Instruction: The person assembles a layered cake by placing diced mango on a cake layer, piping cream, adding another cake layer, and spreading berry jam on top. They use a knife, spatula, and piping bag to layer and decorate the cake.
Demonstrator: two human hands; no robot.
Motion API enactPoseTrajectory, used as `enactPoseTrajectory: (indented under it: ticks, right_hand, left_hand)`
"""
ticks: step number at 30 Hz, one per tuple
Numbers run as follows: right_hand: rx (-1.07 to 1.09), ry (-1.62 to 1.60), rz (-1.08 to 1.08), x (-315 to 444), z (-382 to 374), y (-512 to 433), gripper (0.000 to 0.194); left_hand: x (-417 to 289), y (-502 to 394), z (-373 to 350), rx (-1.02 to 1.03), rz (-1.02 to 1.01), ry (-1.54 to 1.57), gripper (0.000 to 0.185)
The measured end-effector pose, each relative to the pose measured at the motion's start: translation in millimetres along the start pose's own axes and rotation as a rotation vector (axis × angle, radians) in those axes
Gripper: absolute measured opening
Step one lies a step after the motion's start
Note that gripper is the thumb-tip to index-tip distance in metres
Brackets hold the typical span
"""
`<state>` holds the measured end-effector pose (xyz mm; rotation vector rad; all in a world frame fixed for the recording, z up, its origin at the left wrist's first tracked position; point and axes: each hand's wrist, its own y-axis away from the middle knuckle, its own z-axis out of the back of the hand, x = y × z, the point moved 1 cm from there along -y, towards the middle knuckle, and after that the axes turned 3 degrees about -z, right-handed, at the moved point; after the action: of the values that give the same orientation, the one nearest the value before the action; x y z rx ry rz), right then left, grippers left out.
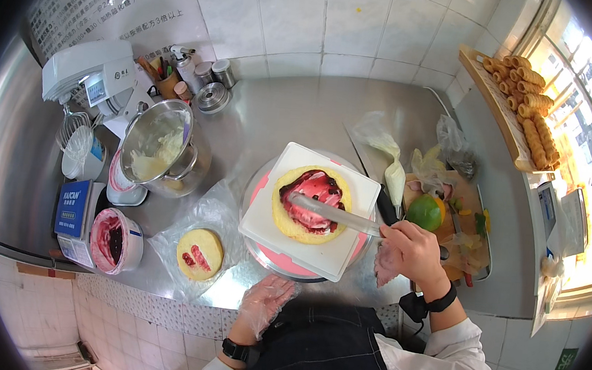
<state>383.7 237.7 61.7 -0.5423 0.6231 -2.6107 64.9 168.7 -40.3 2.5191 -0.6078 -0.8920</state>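
Note:
My right hand (410, 249) grips the handle of an icing spatula (338, 217). Its blade lies over dark red jam and pinkish cream (316, 194) on a round yellow sponge cake layer (285, 226). Under the cake is a white square cake board (361, 190), set at an angle on a turntable (289, 270) with pink showing at its edges. My left hand (269, 295), in a clear plastic glove, is by the turntable's near edge; whether it touches is unclear. To its upper left, a second sponge layer (210, 248) with two red smears rests on a clear plastic bag (178, 228).
At left stand a jam tub (129, 245), a kitchen scale (74, 248), a steel mixing bowl (138, 141) and a stand mixer (86, 69). At right are a knife (388, 208), a filled piping bag (393, 177), a mango (424, 212) on a cutting board (452, 181), and a tray of pastry rolls (490, 106).

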Motion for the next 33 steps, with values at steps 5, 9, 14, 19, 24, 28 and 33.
enactPoseTrajectory:
  ticks: [5, 9, 14, 19, 24, 28, 33]
  right_hand:
    - [-0.192, 0.250, 0.129, -9, 14, -10, 0.024]
    - [-0.153, 0.162, 0.211, -12, 17, -2, 0.024]
    - [-0.094, 0.177, 0.124, -20, 13, 3, 0.027]
    - [-0.077, -0.081, -0.100, -34, 24, 9, 0.020]
    - [0.032, 0.048, -0.152, -40, 20, 4, 0.012]
    - [0.100, 0.040, -0.120, -36, 26, 8, 0.011]
    - [0.197, -0.048, -0.216, -25, 39, 31, 0.011]
  left_hand:
    - [-13, -7, 9, -0.035, -0.034, -0.083, 0.059]
    - [-34, -21, 26, -0.047, -0.083, -0.102, 0.059]
    - [-36, -26, 30, -0.062, -0.219, -0.060, 0.060]
    - [-18, -21, 29, -0.101, -0.194, -0.120, 0.052]
    - [-29, -35, 37, -0.181, -0.238, -0.272, 0.042]
    - [-34, -50, 46, -0.161, -0.222, -0.223, 0.048]
    - [-17, -50, 52, -0.009, -0.129, -0.114, 0.056]
